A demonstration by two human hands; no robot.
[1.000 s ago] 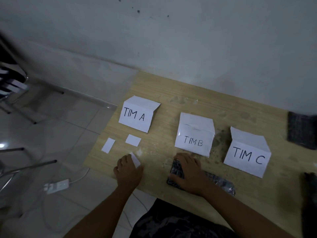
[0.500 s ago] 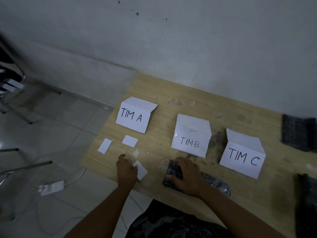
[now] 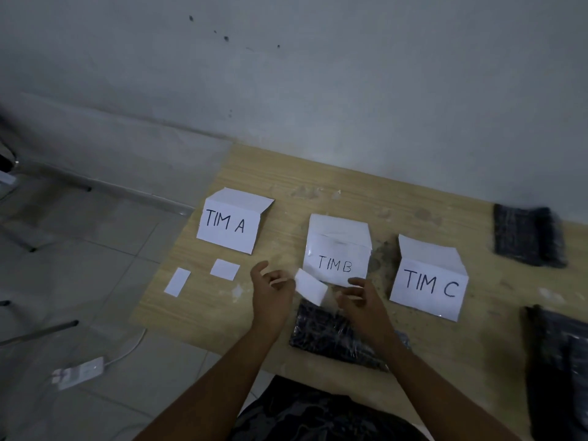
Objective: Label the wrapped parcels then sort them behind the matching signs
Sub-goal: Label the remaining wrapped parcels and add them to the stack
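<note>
Now left hand [image 3: 273, 289] pinches blank label [image 3: 311, 286]; right hand [image 3: 361, 297] loose-fingered, empty, just beside it, above wrapped parcel [image 3: 324, 332].

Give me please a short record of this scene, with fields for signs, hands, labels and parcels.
signs: TIM A, TIM B, TIM C, standing in a row on the table
left: left hand pinches a white label
right: right hand beside that label, contact unclear
spare: two loose labels near TIM A
parcel: dark wrapped parcel in front of TIM B, at the near edge
others: dark parcels at the table's right end
</note>
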